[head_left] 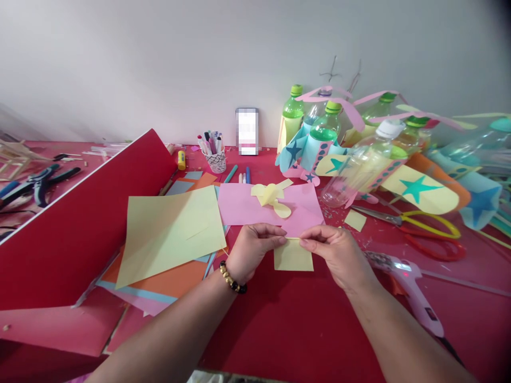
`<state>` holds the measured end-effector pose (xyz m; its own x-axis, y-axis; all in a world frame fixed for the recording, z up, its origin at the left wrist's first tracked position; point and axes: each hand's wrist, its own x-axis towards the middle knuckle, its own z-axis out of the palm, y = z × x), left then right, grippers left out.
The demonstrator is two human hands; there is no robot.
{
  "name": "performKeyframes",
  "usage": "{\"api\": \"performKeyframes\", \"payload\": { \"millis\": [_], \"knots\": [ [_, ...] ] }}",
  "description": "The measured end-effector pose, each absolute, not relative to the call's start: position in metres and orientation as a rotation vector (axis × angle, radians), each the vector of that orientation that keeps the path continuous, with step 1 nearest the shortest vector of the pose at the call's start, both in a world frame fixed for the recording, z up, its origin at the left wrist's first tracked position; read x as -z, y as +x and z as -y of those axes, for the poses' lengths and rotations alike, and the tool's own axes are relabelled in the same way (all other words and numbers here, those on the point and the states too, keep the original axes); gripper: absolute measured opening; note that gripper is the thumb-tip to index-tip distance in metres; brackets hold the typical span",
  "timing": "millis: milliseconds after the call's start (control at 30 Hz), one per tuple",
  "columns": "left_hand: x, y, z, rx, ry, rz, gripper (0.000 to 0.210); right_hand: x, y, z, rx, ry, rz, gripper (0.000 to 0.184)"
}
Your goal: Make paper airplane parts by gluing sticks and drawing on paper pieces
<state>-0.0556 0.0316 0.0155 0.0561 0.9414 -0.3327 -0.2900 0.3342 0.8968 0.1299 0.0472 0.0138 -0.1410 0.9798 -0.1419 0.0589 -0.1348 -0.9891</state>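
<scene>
Yellow paper [294, 257] is pinched by left grip [252, 249] and right grip [338, 256]; pink sheet [236, 205] is laid just beyond, glue gun [415, 293] to their right.

No lettering, numbers or brands readable; phone screen [247, 130] pixelated, its content illegible.

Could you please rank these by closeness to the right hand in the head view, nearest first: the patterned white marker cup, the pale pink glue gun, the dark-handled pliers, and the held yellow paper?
1. Held yellow paper: touching the right hand.
2. Pale pink glue gun: on the right.
3. Patterned white marker cup: back, left.
4. Dark-handled pliers: far left.
</scene>
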Motion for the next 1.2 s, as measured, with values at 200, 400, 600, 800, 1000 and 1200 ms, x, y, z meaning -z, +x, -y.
{"api": "performKeyframes", "payload": {
  "millis": [200, 400, 600, 800, 1000, 1200],
  "knots": [
    [-0.0146, -0.0554, -0.0311, -1.082, 0.784, -1.125, 0.026, -0.0128, 0.1320, -0.0478, -1.467, -1.269, 1.274, 0.021],
    [-0.0148, -0.0562, -0.0306, -1.060, 0.768, -1.127, 0.026, -0.0114, 0.1330, -0.0468, -1.459, -1.268, 1.403, 0.018],
    [-0.0172, -0.0550, -0.0307, -1.051, 0.739, -1.110, 0.027, -0.0071, 0.1320, -0.0470, -1.423, -1.264, 1.398, 0.013],
    [-0.0144, -0.0546, -0.0307, -1.036, 0.785, -1.094, 0.027, -0.0058, 0.1327, -0.0476, -1.431, -1.248, 1.394, 0.011],
    [-0.0147, -0.0542, -0.0303, -1.061, 0.764, -1.098, 0.027, -0.0087, 0.1312, -0.0457, -1.418, -1.266, 1.414, 0.010],
    [-0.0166, -0.0549, -0.0312, -1.060, 0.718, -1.092, 0.033, -0.0100, 0.1283, -0.0463, -1.443, -1.264, 1.393, 0.009]
  ]
}}
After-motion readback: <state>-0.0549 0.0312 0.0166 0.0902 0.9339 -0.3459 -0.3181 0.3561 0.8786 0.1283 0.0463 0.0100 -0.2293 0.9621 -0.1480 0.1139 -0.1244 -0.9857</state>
